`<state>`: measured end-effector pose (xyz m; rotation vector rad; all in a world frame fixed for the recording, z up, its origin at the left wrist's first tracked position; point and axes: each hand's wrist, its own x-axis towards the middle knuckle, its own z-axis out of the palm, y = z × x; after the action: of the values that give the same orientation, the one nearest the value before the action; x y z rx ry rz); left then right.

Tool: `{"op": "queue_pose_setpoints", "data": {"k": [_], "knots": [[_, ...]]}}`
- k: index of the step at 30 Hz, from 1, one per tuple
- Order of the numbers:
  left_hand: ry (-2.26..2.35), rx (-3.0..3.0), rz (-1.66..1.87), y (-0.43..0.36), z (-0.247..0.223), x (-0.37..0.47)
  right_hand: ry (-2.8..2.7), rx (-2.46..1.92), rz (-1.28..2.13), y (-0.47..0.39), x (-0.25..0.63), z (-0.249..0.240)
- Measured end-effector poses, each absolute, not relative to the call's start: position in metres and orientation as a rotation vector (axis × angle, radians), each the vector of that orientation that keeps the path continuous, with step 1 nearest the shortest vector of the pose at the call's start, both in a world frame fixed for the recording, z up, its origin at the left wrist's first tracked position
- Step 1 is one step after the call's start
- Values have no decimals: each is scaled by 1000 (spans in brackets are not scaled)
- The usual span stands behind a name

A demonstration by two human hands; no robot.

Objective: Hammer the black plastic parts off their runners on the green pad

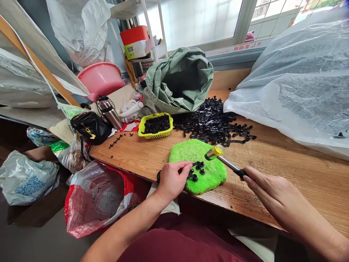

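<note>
Gripping a small mallet [227,162], right hand [268,189]: fingers closed round the dark end of its handle, yellow-faced head raised over the right part of a green cloth [180,150]. Left hand [174,180] at the cloth's left side, thumb and forefinger pinched on a slim black plastic piece [195,164]; other fingers curled, anything under them hidden. Small round black parts [202,171] stand on the cloth just beside the left fingertips. Cloth lies flat near the front edge of the wooden counter [253,160]. Behind it, a loose heap of black pieces [211,122], at the foot of an open grey-green sack [180,83]. Yellow basket [156,136] left of the heap, filled with black bits. Farther left: steel bottle [110,114], black bag [91,127].
</note>
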<state>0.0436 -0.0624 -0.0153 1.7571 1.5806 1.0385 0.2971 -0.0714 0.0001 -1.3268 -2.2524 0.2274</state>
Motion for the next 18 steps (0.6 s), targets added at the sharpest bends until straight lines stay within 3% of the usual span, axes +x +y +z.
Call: {"op": "queue_pose_setpoints", "data": {"k": [18], "knots": [[1589,1815,1020,-63,-14,44,-2267,-1297,282,-72,292,4]]}}
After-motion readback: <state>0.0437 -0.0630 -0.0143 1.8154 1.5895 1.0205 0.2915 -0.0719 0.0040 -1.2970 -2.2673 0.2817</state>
